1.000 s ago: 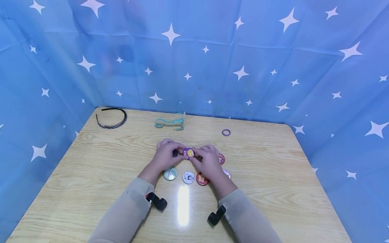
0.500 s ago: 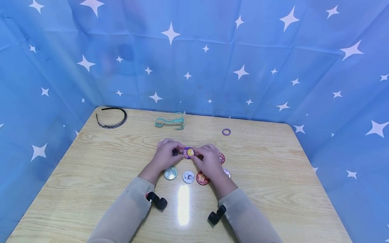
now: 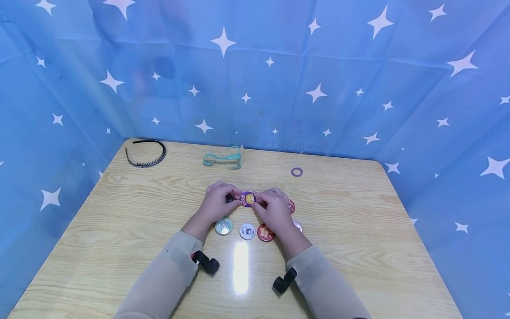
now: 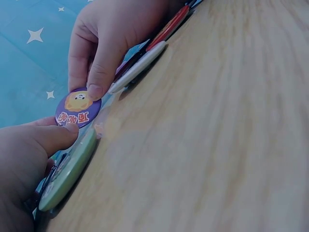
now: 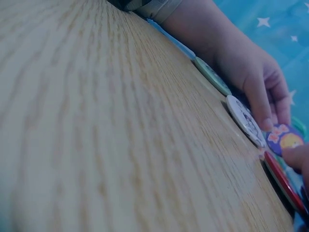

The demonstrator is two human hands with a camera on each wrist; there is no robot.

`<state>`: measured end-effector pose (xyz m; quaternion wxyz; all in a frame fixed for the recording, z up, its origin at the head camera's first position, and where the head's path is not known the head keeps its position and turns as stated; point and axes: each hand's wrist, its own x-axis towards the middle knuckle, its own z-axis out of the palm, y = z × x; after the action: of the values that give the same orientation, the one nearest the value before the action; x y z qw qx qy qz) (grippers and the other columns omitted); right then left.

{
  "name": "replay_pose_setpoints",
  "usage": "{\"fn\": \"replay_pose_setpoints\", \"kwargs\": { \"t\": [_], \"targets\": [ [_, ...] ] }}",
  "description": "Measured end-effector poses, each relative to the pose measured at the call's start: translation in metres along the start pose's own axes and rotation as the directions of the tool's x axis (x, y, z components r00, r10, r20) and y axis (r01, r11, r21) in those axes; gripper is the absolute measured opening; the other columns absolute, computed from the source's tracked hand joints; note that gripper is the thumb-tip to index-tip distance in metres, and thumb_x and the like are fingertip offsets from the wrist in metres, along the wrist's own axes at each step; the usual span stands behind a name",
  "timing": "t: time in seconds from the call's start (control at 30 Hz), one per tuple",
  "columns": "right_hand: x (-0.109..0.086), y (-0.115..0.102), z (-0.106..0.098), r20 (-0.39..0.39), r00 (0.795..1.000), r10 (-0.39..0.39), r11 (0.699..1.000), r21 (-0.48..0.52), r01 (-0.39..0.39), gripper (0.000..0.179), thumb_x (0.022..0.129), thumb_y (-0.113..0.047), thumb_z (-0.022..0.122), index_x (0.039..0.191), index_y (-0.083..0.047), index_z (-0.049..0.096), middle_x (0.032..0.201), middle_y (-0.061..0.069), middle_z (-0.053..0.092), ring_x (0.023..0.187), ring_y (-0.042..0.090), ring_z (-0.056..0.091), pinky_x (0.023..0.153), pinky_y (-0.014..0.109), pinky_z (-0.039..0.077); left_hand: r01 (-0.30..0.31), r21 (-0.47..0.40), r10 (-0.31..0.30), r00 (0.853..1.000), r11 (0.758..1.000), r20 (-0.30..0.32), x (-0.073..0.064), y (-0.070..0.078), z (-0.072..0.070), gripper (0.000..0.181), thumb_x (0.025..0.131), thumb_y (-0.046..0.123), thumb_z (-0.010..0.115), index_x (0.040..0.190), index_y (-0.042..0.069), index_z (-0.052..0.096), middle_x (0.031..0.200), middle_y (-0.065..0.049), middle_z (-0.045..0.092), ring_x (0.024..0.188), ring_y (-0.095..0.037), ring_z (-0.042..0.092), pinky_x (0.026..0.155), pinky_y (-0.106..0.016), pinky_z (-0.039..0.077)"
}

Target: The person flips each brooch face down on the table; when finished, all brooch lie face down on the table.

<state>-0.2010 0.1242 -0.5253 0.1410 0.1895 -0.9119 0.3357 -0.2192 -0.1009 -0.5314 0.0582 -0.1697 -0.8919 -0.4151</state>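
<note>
Both hands pinch a round purple button badge (image 3: pixel 248 199) with a yellow character and pink-and-white markings, raised at the middle of the table. My left hand (image 3: pixel 217 203) holds its left edge between thumb and fingers; my right hand (image 3: pixel 274 208) holds its right edge. In the left wrist view the badge (image 4: pixel 77 104) sits between both thumbs. Nearer me lie a green badge (image 3: pixel 223 226), a white badge (image 3: pixel 247 231) and a red badge (image 3: pixel 265 232). Partly hidden by my right hand are another red badge (image 3: pixel 291 206) and a pale badge (image 3: pixel 297 226). Something dark (image 3: pixel 229 198) shows beneath my left hand.
Toward the back of the wooden table (image 3: pixel 358 248) lie a black toothed headband (image 3: pixel 153 162), a teal hair clip-like item (image 3: pixel 225 158) and a purple ring-shaped band (image 3: pixel 296 172). A blue curtain (image 3: pixel 271 71) with white stars hangs behind the table.
The purple badge has turned slightly between the fingers and faces the head camera more fully. Both hands stay in nearly the same place, and the other badges lie still.
</note>
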Motion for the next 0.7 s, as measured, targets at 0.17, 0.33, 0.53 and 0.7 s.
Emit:
{"fn": "replay_pose_setpoints", "kwargs": {
  "t": [0.17,0.33,0.53,0.7],
  "targets": [
    [0.0014,-0.0008,-0.0009,0.02,0.999,0.04,0.999,0.01,-0.041,0.015,0.09,-0.018,0.089,0.103,-0.016,0.083,0.101,-0.002,0.078,0.111,0.021,0.063,0.11,0.051,0.038,0.004,-0.006,-0.004,1.0,1.0,0.001,0.0002,-0.0001,-0.0002,0.014,0.09,0.019,0.089,0.101,0.02,0.08,0.091,0.011,0.072,0.109,-0.019,0.06,0.115,-0.051,0.03],
    [0.0012,-0.0023,-0.0017,0.025,0.998,0.066,0.998,0.023,-0.067,0.017,0.091,-0.019,0.088,0.108,-0.016,0.083,0.103,-0.002,0.079,0.113,0.022,0.063,0.111,0.051,0.037,0.007,-0.003,-0.007,1.0,1.0,0.008,0.0001,0.0004,-0.001,0.013,0.09,0.019,0.088,0.1,0.02,0.08,0.091,0.01,0.072,0.109,-0.019,0.06,0.115,-0.051,0.03],
    [0.0006,-0.0017,-0.0015,0.003,0.999,0.053,0.998,0.044,-0.053,0.015,0.091,-0.017,0.087,0.106,-0.014,0.083,0.104,0.0,0.079,0.111,0.022,0.064,0.11,0.052,0.038,-0.002,0.004,0.002,1.0,1.0,0.009,-0.0002,0.0015,-0.0023,0.013,0.09,0.018,0.089,0.099,0.02,0.08,0.092,0.01,0.073,0.11,-0.019,0.061,0.116,-0.051,0.03],
    [0.0006,-0.0018,-0.0019,-0.008,0.999,0.046,0.997,0.056,-0.046,0.015,0.092,-0.016,0.087,0.106,-0.014,0.084,0.101,0.0,0.079,0.11,0.022,0.064,0.11,0.053,0.039,0.004,0.003,-0.004,1.0,1.0,0.011,-0.0003,0.0018,-0.0023,0.013,0.09,0.018,0.088,0.1,0.02,0.08,0.092,0.01,0.072,0.109,-0.019,0.061,0.116,-0.05,0.03]
  ]
}}
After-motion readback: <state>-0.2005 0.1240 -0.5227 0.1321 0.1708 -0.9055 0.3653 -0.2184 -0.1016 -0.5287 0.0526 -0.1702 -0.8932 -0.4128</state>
